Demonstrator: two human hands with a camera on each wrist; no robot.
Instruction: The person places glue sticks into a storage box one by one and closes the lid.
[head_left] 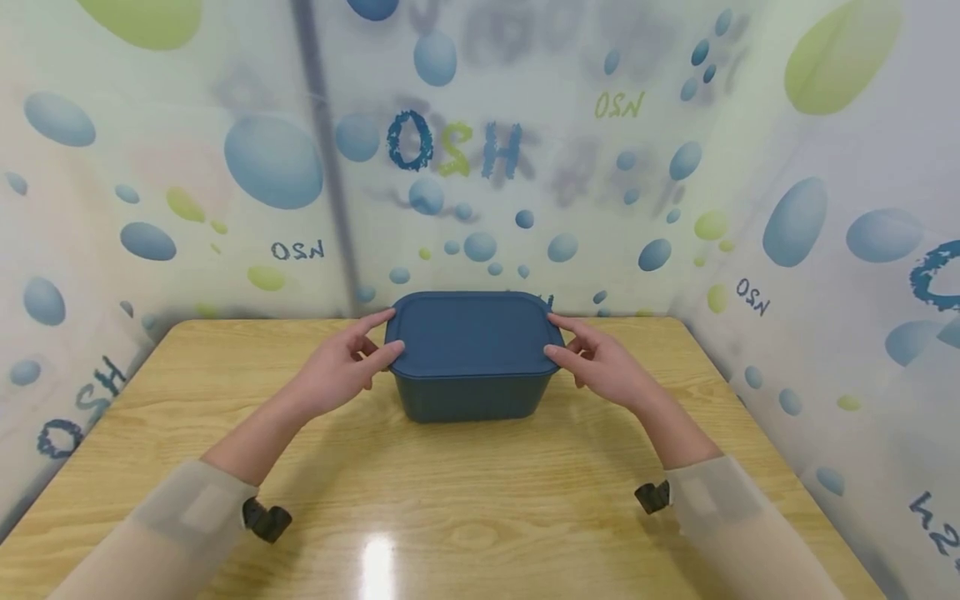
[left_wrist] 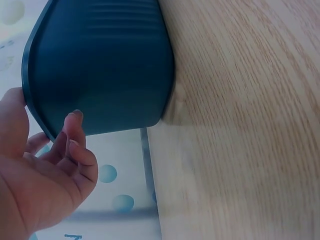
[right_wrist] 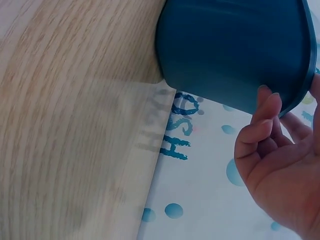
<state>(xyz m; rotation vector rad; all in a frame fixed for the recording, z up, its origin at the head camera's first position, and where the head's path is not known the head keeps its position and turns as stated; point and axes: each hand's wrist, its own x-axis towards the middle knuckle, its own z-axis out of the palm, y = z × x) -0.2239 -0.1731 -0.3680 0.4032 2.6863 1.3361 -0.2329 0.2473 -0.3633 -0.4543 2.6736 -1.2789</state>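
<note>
A dark blue plastic storage box (head_left: 472, 400) with rounded corners stands upright on the wooden table, its flat lid (head_left: 476, 333) on top. My left hand (head_left: 335, 371) holds the lid's left end, thumb at the near corner and index finger at the far corner. At the opposite end my right hand (head_left: 609, 367) grips the lid's edge in the same way. Both wrist views show the remaining fingers of the left hand (left_wrist: 50, 175) and right hand (right_wrist: 280, 160) loosely curled beside the box's end walls. What the box contains is hidden.
The pale wooden table (head_left: 465, 517) runs back to a white wall covering (head_left: 525, 192) printed with blue and green drops and letters. Similar covering rises on both sides. Small black devices (head_left: 267, 520) sit at both sleeve cuffs.
</note>
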